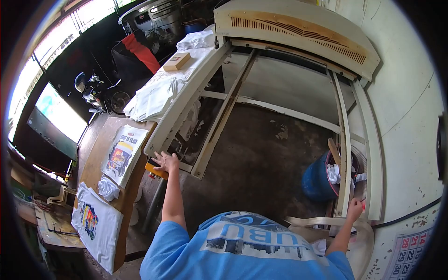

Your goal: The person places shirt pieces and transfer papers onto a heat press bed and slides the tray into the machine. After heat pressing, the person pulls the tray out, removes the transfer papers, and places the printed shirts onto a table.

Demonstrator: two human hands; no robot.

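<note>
My left hand (166, 162) rests with fingers spread on the near end of the left rail of a large white metal frame (186, 100). Just under those fingers is a yellow box (156, 171), perhaps a control box. At the near end of the frame's right side, my right hand (355, 210) is closed by the rail; whatever it grips is too small to make out. The far end of the frame runs under a cream metal hood (291, 32) with vent slots and brown stains.
Printed white T-shirts (122, 156) lie on a brown table (100, 140) at left. Beyond are stacked white shirts (156, 95) and a small box (177, 61). A blue bin (317, 179) stands inside the frame at right. A motorcycle (100, 93) is parked far left.
</note>
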